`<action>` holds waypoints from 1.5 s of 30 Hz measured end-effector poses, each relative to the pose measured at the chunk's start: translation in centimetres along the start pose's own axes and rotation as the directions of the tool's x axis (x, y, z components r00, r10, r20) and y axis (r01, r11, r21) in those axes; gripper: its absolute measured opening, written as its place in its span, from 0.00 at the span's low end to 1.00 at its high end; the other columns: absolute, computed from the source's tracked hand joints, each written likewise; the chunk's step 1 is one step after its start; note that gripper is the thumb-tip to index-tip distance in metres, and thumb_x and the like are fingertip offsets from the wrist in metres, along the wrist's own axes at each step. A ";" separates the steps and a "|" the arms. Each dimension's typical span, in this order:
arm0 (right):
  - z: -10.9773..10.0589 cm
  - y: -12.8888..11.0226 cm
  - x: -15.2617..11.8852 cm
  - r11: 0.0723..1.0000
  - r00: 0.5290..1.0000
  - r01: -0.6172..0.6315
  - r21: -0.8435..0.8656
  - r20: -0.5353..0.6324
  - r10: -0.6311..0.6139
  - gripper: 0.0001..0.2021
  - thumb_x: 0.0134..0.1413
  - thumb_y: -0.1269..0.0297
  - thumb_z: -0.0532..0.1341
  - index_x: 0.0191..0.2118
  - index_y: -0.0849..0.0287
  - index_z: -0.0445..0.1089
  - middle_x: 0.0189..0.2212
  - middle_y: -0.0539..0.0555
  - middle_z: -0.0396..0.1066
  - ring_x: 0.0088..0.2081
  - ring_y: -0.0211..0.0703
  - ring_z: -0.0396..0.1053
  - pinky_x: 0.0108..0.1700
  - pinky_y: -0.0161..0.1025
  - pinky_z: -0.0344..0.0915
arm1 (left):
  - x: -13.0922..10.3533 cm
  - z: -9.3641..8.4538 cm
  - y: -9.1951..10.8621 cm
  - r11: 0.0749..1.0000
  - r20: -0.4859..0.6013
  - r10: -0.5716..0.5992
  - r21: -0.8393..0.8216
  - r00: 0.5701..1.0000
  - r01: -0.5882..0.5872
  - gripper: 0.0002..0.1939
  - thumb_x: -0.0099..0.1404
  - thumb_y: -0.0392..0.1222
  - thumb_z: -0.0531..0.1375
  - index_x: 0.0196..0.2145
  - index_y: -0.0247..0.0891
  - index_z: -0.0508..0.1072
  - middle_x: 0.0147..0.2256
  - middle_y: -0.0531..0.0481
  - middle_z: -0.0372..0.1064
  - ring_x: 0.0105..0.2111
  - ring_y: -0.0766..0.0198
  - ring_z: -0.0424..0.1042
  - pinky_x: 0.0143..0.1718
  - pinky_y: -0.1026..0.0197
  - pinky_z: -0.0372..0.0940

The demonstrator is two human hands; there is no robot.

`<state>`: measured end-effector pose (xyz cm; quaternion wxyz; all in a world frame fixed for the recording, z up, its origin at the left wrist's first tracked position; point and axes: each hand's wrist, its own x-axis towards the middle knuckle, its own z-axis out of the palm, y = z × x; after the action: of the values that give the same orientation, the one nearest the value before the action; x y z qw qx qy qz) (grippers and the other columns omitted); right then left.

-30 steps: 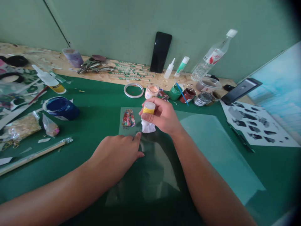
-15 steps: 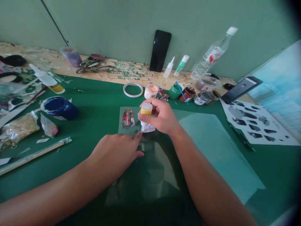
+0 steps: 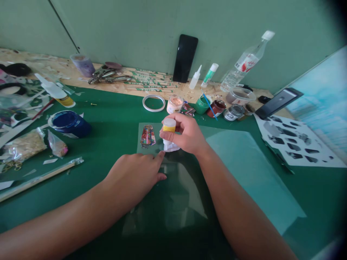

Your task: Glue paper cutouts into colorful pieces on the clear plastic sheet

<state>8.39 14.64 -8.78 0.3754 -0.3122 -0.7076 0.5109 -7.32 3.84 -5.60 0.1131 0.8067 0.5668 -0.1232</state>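
My right hand [image 3: 187,134] is closed around a small glue bottle [image 3: 169,126] with a yellow band, its base up and its white nozzle end down. Beneath it a small white shape [image 3: 172,147] shows, partly covered by my fingers; what it is I cannot make out. My left hand [image 3: 135,169] lies palm down on a clear plastic sheet [image 3: 179,180], index finger stretched out and its tip at the white shape's lower left edge. A multicoloured patterned piece [image 3: 148,135] rests on the sheet just left of the bottle.
Paint jars [image 3: 216,108], a tape roll [image 3: 153,103] and a phone [image 3: 185,58] stand beyond my hands. To the left are a blue paint jar [image 3: 70,124], another glue bottle [image 3: 58,92] and small bags [image 3: 25,142]. A printed sheet [image 3: 300,144] lies right, near a plastic bottle [image 3: 244,63].
Hardly anything differs. The view has shifted very slightly; both hands and the glue bottle keep their places over the sheet.
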 end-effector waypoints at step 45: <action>0.3 -0.5 0.3 0.985 0.989 0.059 0.161 -0.144 -0.036 0.23 0.42 0.47 0.72 0.37 0.56 0.66 0.29 0.49 0.70 0.33 0.41 0.70 0.34 0.40 0.70 | 2.8 0.0 -1.7 0.339 0.096 -0.249 -0.924 0.964 0.180 0.11 0.64 0.45 0.57 0.31 0.37 0.77 0.24 0.54 0.74 0.17 0.70 0.69 0.20 0.66 0.68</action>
<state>7.95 14.57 -8.30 0.4607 -0.2983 -0.6421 0.5353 -8.06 6.89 -6.55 0.5105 0.5257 0.6416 0.2269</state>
